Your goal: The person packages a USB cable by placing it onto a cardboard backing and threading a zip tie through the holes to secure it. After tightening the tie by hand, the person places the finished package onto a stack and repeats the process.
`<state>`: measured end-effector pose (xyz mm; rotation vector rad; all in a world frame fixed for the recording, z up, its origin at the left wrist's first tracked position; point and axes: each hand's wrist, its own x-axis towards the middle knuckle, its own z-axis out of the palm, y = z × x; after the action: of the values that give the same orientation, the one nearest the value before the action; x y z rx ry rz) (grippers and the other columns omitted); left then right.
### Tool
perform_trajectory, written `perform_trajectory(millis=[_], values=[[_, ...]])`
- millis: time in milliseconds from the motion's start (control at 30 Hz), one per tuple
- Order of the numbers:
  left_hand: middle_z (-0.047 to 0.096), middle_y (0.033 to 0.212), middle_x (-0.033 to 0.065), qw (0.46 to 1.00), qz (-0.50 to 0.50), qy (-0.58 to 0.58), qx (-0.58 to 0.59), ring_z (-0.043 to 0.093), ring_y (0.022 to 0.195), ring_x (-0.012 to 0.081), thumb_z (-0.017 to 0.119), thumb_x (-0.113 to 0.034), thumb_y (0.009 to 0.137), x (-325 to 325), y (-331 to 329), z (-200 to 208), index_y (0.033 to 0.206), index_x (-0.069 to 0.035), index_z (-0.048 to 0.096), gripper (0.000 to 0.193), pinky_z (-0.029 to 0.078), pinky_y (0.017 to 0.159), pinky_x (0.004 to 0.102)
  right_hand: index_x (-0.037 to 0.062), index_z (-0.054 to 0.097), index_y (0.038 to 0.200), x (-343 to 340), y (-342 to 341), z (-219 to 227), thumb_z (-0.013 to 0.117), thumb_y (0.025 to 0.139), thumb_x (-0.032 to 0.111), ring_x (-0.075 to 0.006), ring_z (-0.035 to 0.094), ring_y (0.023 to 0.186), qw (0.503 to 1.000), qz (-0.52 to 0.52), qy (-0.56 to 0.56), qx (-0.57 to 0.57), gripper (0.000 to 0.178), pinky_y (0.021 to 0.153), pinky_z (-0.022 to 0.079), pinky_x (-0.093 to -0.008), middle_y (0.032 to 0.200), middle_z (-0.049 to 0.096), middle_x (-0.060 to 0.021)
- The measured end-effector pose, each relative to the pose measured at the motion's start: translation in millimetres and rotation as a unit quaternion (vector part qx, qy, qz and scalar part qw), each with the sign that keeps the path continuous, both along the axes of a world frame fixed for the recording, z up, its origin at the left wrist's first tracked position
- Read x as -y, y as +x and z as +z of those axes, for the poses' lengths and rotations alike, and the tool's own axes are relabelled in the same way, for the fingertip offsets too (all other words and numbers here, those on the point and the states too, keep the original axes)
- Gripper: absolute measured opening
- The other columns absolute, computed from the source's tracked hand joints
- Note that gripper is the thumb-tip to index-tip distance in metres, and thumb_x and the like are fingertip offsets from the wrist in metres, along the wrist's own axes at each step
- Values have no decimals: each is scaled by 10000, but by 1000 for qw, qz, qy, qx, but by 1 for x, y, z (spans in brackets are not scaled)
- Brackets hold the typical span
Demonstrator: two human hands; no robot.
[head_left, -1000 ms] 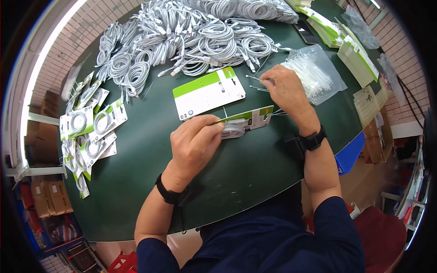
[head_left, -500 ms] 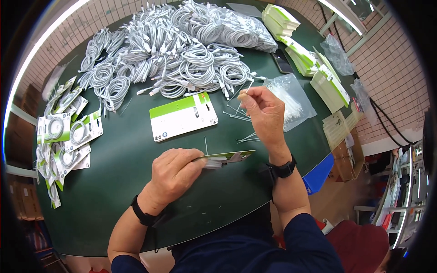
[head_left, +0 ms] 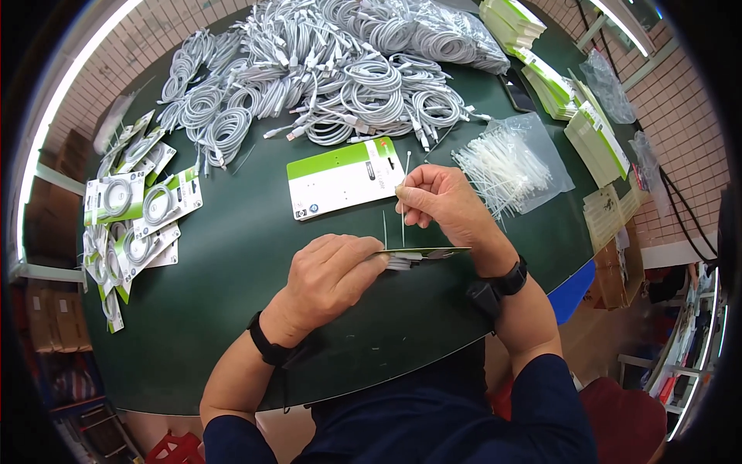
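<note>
"Right hand (head_left: 439, 203) has come left and nearer the card since half a second ago, bringing its tie along."

"And where is the card?"

"Over the near middle of the counter (head_left: 232, 309). The green-and-white card (head_left: 444, 252) is turned nearly edge-on, its long axis running left to right."

"Who holds it?"

"The left hand (head_left: 332, 271), pinching its left end between thumb and fingers. That grip covers the end, and the printed faces are hard to make out."

"What about the coiled cable (head_left: 399, 263)?"

"It sits on the card's near side, its left part hidden by the thumb."

"And the ties?"

"The right hand pinches a white tie (head_left: 403, 230), long axis near to far. I can't tell whether its near end touches the card. A second tie (head_left: 385, 230) juts from the card's far side, pointing far; its near end is hidden."
</note>
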<state>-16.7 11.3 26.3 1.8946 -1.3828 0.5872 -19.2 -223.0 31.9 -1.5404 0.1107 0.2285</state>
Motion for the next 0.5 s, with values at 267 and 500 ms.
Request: perform_trajectory(millis=[267, 500], values=[[691, 913, 77, 1000, -8, 8, -27, 680, 731, 225, 800, 13, 663, -3, 0, -5, 887, -42, 658, 270, 540, 625, 313, 34, 642, 929, -5, 2, -7, 677, 955, 190, -54, 634, 621, 998, 31, -14, -46, 162, 536, 463, -174, 798, 698, -33], [687, 905, 76, 1000, -13, 7, -21, 675, 730, 229, 797, 26, 646, -1, 5, -1, 886, -40, 657, 286, 538, 633, 312, 37, 632, 917, -4, 6, -12, 661, 966, 193, -47, 635, 630, 999, 30, 20, -23, 167, 537, 459, -167, 802, 696, -28]])
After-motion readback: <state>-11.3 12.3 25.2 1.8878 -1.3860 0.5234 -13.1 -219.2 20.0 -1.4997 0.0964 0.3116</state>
